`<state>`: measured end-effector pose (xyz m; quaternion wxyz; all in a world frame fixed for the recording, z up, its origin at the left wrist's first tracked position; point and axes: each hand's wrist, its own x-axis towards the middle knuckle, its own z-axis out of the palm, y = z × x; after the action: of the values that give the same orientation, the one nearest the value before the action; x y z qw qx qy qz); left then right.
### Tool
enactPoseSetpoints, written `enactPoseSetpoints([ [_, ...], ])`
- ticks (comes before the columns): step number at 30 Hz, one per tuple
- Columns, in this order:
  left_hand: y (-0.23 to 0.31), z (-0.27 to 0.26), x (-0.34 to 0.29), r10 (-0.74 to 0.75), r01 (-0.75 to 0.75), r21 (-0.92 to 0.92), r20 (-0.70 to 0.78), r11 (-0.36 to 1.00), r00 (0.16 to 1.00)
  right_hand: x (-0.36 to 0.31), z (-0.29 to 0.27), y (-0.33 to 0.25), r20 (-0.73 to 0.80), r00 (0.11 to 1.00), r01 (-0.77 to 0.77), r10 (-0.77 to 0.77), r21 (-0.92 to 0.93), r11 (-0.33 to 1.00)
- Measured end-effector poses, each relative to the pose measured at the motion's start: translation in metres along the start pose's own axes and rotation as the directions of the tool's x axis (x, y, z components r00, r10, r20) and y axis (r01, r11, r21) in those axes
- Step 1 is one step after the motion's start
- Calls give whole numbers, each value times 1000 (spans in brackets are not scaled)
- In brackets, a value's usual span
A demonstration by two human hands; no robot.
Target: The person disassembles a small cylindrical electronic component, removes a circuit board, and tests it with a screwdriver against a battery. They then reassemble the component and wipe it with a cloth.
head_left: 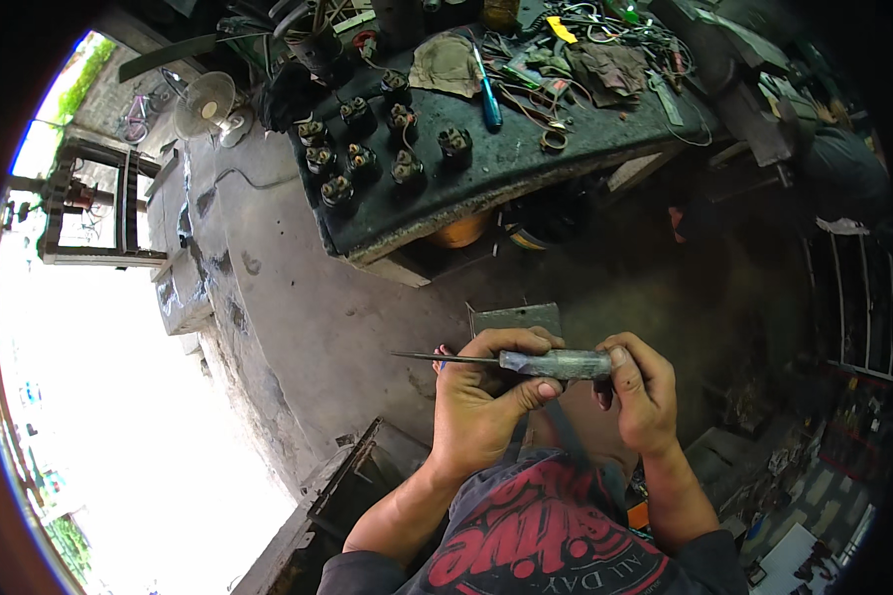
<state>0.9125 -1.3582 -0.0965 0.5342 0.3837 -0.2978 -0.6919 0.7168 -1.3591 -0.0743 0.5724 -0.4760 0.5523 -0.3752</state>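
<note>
A screwdriver (556,364) with a worn, greyish translucent handle lies level in front of my body, its thin dark shaft pointing left. My left hand (473,407) is closed around the front of the handle, thumb below and fingers above. At the handle's butt end, my right hand (645,395) pinches it between thumb and fingers. Both hands are apart from the workbench and hold the tool in the air. The shaft's tip sticks out past my left hand, near a small reddish shape behind it that I cannot make out.
A dark workbench (387,223) stands ahead with several small round motor-like parts (404,169), a blue-handled screwdriver (491,104), a rag (445,65) and tangled wires. A vise-like metal block (754,119) sits at its right. A fan (206,104) stands far left. Below me is a greenish board (516,317).
</note>
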Motion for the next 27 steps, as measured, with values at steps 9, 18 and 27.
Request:
enactPoseSetpoints([
  [9,-30,-4,121,60,-40,77,-291,996,955,154,-47,28,152,940,315,-305,-51,948],
  [18,-71,8,209,159,-196,-93,-306,976,939,283,-103,52,427,839,412,-338,-91,907],
  [27,-104,-61,240,299,-263,193,-186,945,936,321,-68,132,416,835,381,-360,37,924],
])
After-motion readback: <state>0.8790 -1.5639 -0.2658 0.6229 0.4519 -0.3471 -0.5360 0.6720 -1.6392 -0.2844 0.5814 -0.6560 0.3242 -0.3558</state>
